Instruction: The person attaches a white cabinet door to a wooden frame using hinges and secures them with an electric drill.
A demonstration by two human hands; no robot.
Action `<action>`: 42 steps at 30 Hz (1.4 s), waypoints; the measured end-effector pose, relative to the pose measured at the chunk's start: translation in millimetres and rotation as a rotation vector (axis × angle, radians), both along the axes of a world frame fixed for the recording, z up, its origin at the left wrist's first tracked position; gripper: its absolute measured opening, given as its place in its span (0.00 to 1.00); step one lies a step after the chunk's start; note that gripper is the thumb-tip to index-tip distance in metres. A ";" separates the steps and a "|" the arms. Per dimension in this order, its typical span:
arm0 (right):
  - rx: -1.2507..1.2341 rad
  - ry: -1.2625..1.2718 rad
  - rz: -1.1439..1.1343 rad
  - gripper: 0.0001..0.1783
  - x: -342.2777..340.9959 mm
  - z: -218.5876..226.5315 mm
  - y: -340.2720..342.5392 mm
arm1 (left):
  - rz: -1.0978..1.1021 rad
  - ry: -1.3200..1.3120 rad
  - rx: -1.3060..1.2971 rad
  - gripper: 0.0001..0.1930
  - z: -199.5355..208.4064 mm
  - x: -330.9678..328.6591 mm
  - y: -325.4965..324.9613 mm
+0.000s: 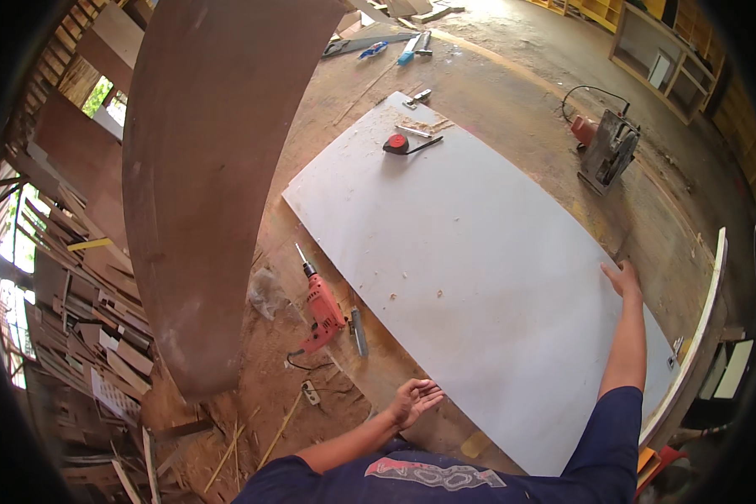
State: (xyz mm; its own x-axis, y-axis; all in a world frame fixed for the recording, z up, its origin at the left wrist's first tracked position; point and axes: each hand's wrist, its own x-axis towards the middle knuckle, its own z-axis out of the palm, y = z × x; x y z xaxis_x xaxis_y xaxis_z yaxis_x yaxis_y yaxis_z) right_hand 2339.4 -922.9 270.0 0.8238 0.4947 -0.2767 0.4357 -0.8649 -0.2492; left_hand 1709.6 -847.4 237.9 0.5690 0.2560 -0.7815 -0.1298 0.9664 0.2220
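A large white door panel (496, 244) lies flat on a dusty workbench, with metal cup hinges (417, 99) at its far end and another hinge (674, 353) near its right end. My right hand (623, 279) grips the panel's right long edge, thumb over the top face; the fingertips are partly hidden. By the left long edge is my left hand (415, 403), palm turned up and fingers apart, holding nothing. On the panel rest a red and black tape measure (396, 144), a slim marker-like stick (413, 132) and wood shavings.
A red corded drill (321, 304) and a grey-handled tool (359, 333) lie left of the panel. A tall brown board (218, 168) stands at left. A circular saw (611, 151) sits at right. A blue-handled hammer (408, 50) is at the back. Scrap wood (101, 328) fills the left.
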 end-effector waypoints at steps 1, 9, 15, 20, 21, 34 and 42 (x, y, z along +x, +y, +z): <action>0.034 0.059 -0.035 0.50 0.4 -1.3 -1.3 | -0.020 -0.008 -0.002 0.35 -1.5 -4.1 -1.2; 0.009 -0.150 -0.004 0.47 10.8 6.7 -7.9 | -0.094 -0.006 -0.030 0.31 -1.4 -4.4 12.3; -0.008 -0.227 -0.006 0.47 -6.4 77.4 -5.7 | -0.090 0.037 -0.100 0.29 -1.5 -19.5 15.3; 0.054 -0.291 0.021 0.45 -22.4 141.8 -39.9 | -0.171 0.078 -0.045 0.19 5.4 -12.8 22.5; 0.109 -0.262 0.047 0.45 -29.2 152.7 -45.2 | -0.218 0.087 0.005 0.21 6.6 -11.8 21.4; 0.258 -0.539 0.050 0.44 -149.1 289.3 -101.7 | -0.891 0.292 0.535 0.36 -23.2 -8.1 32.5; 0.270 -0.556 0.023 0.43 -167.6 299.4 -117.3 | -0.962 0.420 0.942 0.47 5.3 -10.9 32.8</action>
